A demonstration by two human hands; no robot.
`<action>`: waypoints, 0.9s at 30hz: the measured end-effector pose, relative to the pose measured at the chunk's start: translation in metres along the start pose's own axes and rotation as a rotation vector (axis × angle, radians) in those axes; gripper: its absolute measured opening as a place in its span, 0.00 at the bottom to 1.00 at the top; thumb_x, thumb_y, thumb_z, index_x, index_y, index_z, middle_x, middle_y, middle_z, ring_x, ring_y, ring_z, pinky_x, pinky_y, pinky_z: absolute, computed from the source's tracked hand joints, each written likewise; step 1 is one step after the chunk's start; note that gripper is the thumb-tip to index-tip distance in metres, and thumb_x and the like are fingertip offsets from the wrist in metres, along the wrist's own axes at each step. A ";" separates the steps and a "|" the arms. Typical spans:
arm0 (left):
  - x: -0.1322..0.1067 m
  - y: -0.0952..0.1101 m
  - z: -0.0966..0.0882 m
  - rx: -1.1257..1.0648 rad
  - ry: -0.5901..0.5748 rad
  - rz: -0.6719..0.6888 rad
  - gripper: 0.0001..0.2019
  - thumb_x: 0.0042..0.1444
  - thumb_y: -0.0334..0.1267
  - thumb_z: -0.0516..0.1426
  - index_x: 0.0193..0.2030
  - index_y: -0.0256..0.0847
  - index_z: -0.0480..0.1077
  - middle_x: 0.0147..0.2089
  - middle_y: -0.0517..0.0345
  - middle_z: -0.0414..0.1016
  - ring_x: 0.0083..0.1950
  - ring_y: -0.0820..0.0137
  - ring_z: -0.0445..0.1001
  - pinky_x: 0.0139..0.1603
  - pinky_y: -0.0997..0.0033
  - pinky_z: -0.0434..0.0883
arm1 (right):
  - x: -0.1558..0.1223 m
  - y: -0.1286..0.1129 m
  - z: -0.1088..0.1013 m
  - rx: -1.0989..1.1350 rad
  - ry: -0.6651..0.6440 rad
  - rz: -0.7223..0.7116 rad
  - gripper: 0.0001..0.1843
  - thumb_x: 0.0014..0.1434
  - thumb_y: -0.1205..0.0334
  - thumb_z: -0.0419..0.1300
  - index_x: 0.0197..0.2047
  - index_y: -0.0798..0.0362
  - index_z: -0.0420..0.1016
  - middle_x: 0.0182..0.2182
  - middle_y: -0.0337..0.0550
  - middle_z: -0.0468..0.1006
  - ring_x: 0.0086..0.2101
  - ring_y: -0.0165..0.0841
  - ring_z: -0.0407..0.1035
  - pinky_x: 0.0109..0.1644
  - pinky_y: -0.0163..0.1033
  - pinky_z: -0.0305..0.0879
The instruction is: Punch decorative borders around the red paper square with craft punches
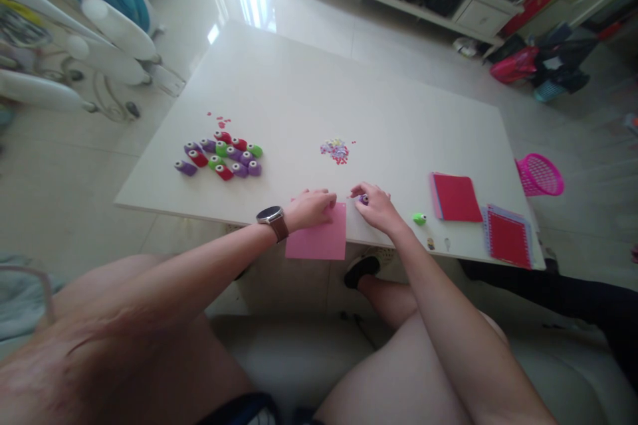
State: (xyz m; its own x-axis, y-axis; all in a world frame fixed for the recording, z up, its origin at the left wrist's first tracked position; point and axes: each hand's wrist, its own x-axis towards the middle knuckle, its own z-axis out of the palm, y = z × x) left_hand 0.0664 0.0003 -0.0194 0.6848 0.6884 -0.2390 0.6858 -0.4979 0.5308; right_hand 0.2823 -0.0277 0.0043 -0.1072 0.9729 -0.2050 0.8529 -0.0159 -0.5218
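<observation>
A pink paper sheet [319,240] lies at the table's front edge, its lower part jutting out over the edge. My left hand [313,208] grips it near its top edge, fingers closed. Just right of the sheet, my right hand [375,207] has its fingers curled around a small purple paper punch [363,199], mostly hidden by the hand. A tiny cut mark shows at the sheet's upper right corner. Beyond both hands is a small heap of paper cutouts [335,150]. To the right of my right hand sits a green paper punch [419,218].
Several purple, red and green punches [232,151] cluster on the left, with red cutouts [222,123] behind them. On the right are a red-topped paper stack [457,197] and sheets with punched borders [509,236]. A pink basket [541,174] stands beyond the white table's [399,106] right edge.
</observation>
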 end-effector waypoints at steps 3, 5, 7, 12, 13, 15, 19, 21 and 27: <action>0.000 0.000 0.001 -0.004 0.004 0.003 0.11 0.58 0.42 0.61 0.46 0.43 0.73 0.50 0.51 0.77 0.51 0.57 0.77 0.55 0.57 0.69 | 0.000 -0.001 0.002 -0.008 -0.005 0.016 0.16 0.57 0.70 0.55 0.47 0.49 0.75 0.48 0.46 0.85 0.55 0.46 0.72 0.62 0.63 0.58; 0.001 -0.001 0.002 -0.004 0.007 0.005 0.11 0.58 0.42 0.61 0.46 0.43 0.73 0.50 0.51 0.77 0.52 0.57 0.77 0.56 0.58 0.69 | 0.000 -0.002 0.004 -0.017 -0.036 0.017 0.17 0.57 0.70 0.55 0.48 0.49 0.74 0.49 0.47 0.84 0.55 0.47 0.71 0.63 0.64 0.58; 0.001 -0.001 0.002 -0.002 0.009 0.002 0.11 0.58 0.41 0.61 0.46 0.43 0.73 0.50 0.51 0.77 0.52 0.57 0.77 0.56 0.57 0.69 | -0.001 -0.004 0.006 -0.031 -0.061 0.013 0.20 0.57 0.69 0.55 0.53 0.48 0.74 0.55 0.49 0.82 0.58 0.48 0.69 0.63 0.66 0.58; 0.000 0.000 0.002 0.004 0.010 0.006 0.11 0.58 0.42 0.61 0.46 0.42 0.73 0.50 0.51 0.77 0.52 0.57 0.76 0.56 0.56 0.68 | 0.001 -0.005 0.008 -0.056 0.019 0.003 0.35 0.57 0.67 0.56 0.68 0.45 0.64 0.71 0.50 0.67 0.67 0.50 0.59 0.65 0.67 0.58; 0.000 0.000 0.001 0.005 0.010 0.006 0.11 0.58 0.42 0.61 0.46 0.42 0.73 0.50 0.51 0.77 0.52 0.57 0.76 0.56 0.56 0.68 | 0.001 -0.005 0.007 -0.060 0.035 0.002 0.34 0.58 0.67 0.56 0.68 0.45 0.65 0.70 0.49 0.68 0.67 0.50 0.60 0.65 0.67 0.58; 0.000 0.000 0.001 0.006 0.009 0.008 0.11 0.58 0.42 0.61 0.46 0.42 0.73 0.50 0.51 0.77 0.51 0.57 0.76 0.56 0.56 0.68 | 0.002 -0.003 0.007 -0.076 0.053 0.003 0.30 0.58 0.65 0.56 0.65 0.46 0.68 0.67 0.50 0.72 0.65 0.51 0.62 0.64 0.65 0.60; 0.001 0.000 0.002 0.013 0.023 0.022 0.11 0.59 0.42 0.61 0.47 0.43 0.74 0.50 0.51 0.77 0.51 0.58 0.76 0.55 0.57 0.68 | 0.002 0.007 0.005 -0.159 0.072 0.008 0.20 0.57 0.63 0.59 0.54 0.48 0.75 0.58 0.51 0.78 0.60 0.52 0.65 0.61 0.60 0.64; 0.001 0.000 0.003 0.035 0.075 0.018 0.10 0.61 0.41 0.59 0.48 0.43 0.74 0.50 0.51 0.77 0.52 0.58 0.76 0.55 0.57 0.68 | 0.002 0.014 0.004 -0.205 0.072 0.006 0.18 0.55 0.65 0.60 0.50 0.50 0.77 0.54 0.52 0.79 0.56 0.50 0.67 0.60 0.56 0.65; 0.001 0.002 0.003 0.025 0.195 -0.005 0.12 0.68 0.37 0.51 0.49 0.42 0.75 0.52 0.47 0.75 0.58 0.56 0.73 0.57 0.53 0.68 | 0.005 0.025 0.002 -0.206 0.024 -0.027 0.16 0.54 0.73 0.57 0.44 0.53 0.77 0.43 0.50 0.80 0.46 0.42 0.73 0.56 0.45 0.68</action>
State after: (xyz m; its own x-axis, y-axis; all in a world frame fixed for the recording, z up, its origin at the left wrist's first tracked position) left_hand 0.0689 -0.0015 -0.0212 0.6220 0.7791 -0.0782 0.6969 -0.5052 0.5091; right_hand 0.3019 -0.0240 -0.0116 -0.1216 0.9776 -0.1718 0.9366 0.0558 -0.3458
